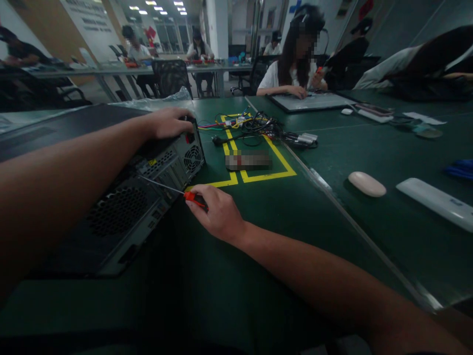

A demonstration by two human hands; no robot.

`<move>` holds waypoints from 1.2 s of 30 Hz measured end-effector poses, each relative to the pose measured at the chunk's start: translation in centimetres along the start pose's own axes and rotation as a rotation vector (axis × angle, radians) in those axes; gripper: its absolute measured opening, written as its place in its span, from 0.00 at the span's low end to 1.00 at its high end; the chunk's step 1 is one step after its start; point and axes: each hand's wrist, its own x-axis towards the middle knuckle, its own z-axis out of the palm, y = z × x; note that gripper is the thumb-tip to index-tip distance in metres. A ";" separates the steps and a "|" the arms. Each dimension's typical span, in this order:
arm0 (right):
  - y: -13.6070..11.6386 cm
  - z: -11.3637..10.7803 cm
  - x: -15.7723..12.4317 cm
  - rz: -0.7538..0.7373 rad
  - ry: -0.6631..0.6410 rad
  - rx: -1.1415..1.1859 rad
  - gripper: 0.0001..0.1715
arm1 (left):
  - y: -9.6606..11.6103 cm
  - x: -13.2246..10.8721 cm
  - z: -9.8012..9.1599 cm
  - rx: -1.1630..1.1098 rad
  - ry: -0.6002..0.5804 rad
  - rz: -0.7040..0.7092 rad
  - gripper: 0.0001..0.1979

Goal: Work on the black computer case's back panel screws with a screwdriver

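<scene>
A black desktop computer case (121, 217) lies on its side on the green table (258, 236), its rear panel facing me. My left hand (170, 123) rests closed over the case's far top corner, gripping it. My right hand (216, 212) is closed round the red handle of a screwdriver (173, 189). The thin metal shaft points left, and its tip touches the rear panel near the expansion slots.
A tangle of cables (258, 125) lies inside yellow tape lines (273, 170) behind the case. To the right are a white mouse (367, 184) and a white keyboard (436, 202). A person (295, 64) sits across the table at a flat board; others work at farther desks.
</scene>
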 end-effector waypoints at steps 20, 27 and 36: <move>0.2 0.2 0.1 -0.003 -0.004 0.000 0.12 | 3.1 -4.7 -3.5 0.398 0.111 0.139 0.26; 0.2 0.2 0.1 -0.004 -0.002 -0.007 0.13 | 1.7 -5.1 -1.4 0.250 0.155 -0.049 0.24; -0.1 -0.3 0.3 0.007 -0.003 -0.021 0.20 | 2.3 -5.3 -1.4 0.237 0.177 -0.080 0.24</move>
